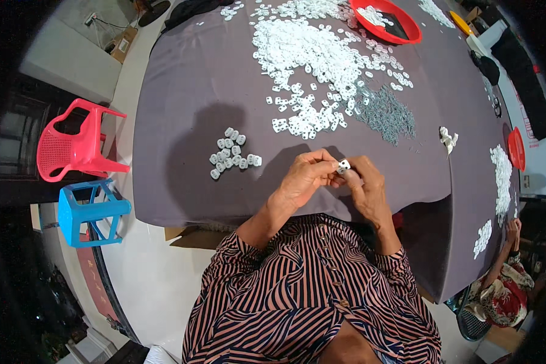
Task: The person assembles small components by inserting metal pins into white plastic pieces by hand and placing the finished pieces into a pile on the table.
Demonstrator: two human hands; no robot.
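Hands meet over the desk edge, left hand and right hand both pinching one small white clip in their fingers, just right of a little pile, big heap beyond.

The scene is lit brightly and evenly from above. A soft, broad shadow is cast on the grey desk ahead of the hands, toward the left. The white pile of small parts is nearly overexposed, with detail lost. Straight edges are bent strongly toward the rim, where the frame is darkened to black. The centre is rendered sharp; outer areas are smeared.
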